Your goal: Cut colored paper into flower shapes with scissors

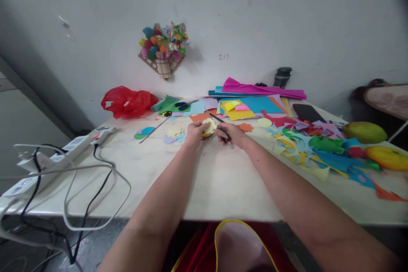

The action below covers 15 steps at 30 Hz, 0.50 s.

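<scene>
Between finger and thumb, my left hand (195, 132) grips a pale yellow paper flower (209, 126) with a scalloped edge. Something orange-yellow shows beneath it, too small to make out. My right hand (234, 134) is closed on black-handled scissors (225, 133), whose blades point up and left, just beyond the flower. It cannot be told whether the blades touch the paper. Left of my hands lie cut pale yellow and lilac-blue paper flowers (174, 134). An orange paper flower (245, 127) and a pale yellow paper disc (264, 123) lie to the right.
Paper scraps (306, 144) cover the right side, near a green mango (365, 131) and a phone (308, 113). Coloured sheets (255, 105), a second pair of scissors (185, 105) and a red plastic bag (129, 102) lie at the back. Power strips (47, 165) with loose cables occupy the left.
</scene>
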{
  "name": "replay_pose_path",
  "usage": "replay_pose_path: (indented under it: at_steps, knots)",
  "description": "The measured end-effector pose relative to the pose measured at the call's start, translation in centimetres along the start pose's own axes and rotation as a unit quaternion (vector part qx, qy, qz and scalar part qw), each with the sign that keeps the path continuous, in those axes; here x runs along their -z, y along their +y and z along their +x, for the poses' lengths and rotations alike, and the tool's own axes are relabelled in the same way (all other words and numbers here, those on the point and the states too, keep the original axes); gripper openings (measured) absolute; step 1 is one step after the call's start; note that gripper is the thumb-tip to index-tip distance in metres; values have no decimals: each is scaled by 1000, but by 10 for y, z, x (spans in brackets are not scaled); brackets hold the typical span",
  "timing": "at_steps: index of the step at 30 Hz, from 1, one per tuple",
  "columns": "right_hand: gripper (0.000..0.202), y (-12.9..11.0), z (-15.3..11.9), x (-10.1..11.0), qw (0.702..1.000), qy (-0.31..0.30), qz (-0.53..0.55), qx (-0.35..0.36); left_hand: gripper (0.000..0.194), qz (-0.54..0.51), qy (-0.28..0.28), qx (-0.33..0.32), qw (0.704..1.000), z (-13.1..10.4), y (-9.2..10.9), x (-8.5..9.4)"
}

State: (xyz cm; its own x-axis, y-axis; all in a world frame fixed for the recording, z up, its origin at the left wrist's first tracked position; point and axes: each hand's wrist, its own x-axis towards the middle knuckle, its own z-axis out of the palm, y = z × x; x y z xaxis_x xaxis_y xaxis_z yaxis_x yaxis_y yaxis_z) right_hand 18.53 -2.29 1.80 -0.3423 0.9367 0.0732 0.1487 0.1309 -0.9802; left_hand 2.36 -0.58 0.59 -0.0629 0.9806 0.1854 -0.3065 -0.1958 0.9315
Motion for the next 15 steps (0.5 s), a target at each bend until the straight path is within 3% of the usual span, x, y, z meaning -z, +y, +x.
replay_pose_path:
  at_steps: [15]
  knots:
    - [29, 2, 1, -2, 1000, 15, -8, -2, 40, 4, 6, -3, 1000, 2, -2, 0]
